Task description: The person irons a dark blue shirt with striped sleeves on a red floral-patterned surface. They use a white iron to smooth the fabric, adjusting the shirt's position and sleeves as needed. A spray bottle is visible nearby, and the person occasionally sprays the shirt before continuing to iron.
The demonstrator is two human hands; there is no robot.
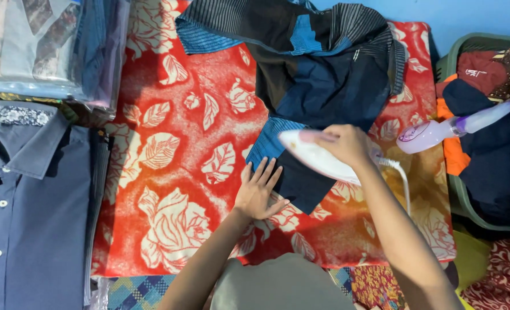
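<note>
A dark blue and black shirt (pixel 318 74) with striped panels lies crumpled on a red blanket (pixel 174 109) printed with cream leaves and roses. My right hand (pixel 346 143) grips the handle of a white clothes iron (pixel 315 156), which rests on the shirt's sleeve (pixel 292 172). My left hand (pixel 259 189) lies flat, fingers spread, on the blanket at the sleeve's left edge, touching the cloth. The iron's white cord (pixel 403 181) trails down past my right forearm.
A stack of folded shirts, a grey-blue one (pixel 34 206) on top, sits at the left. Bagged shirts (pixel 48 46) lie at the upper left. A purple spray bottle (pixel 444 129) rests at the right by a green basket (pixel 461 195) of clothes.
</note>
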